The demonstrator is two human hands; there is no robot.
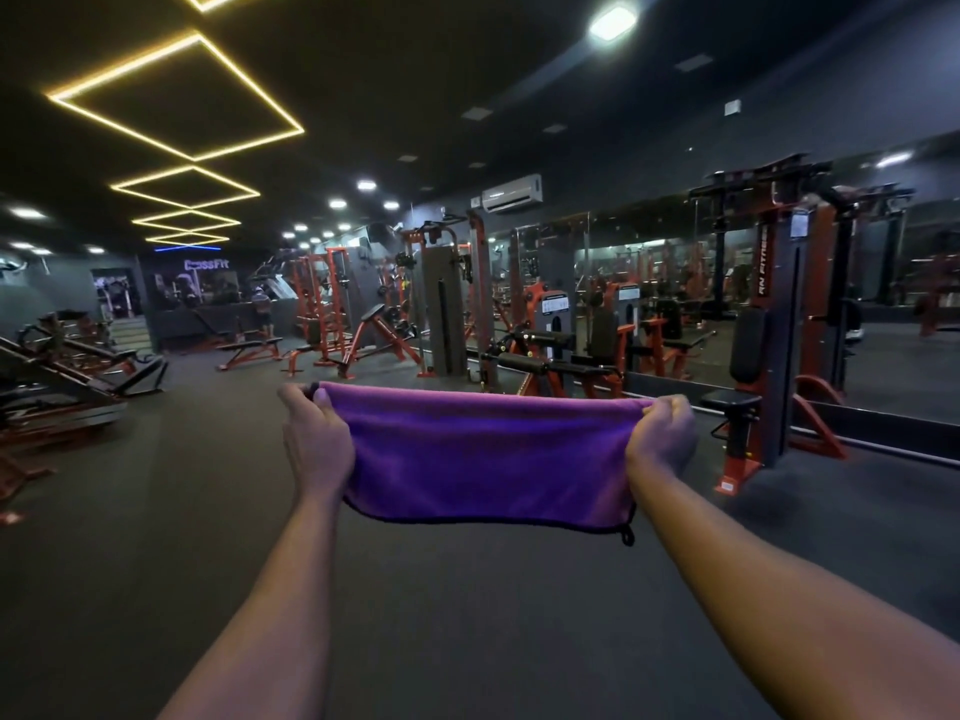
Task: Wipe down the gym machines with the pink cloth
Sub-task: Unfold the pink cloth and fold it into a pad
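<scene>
the left hand (317, 439) at the 9 o'clock end and the right hand (662, 433) at the 3 o'clock end each grip a top corner of the pink cloth (483, 459), fingers curled tight round it. it hangs stretched between them. the gym machines (769, 324) line the mirror wall (888, 304) from 12 to 3 o'clock.

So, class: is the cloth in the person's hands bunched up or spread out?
Spread out: the cloth hangs flat, its top edge stretched between the left hand and right hand gripping its upper corners.
</scene>
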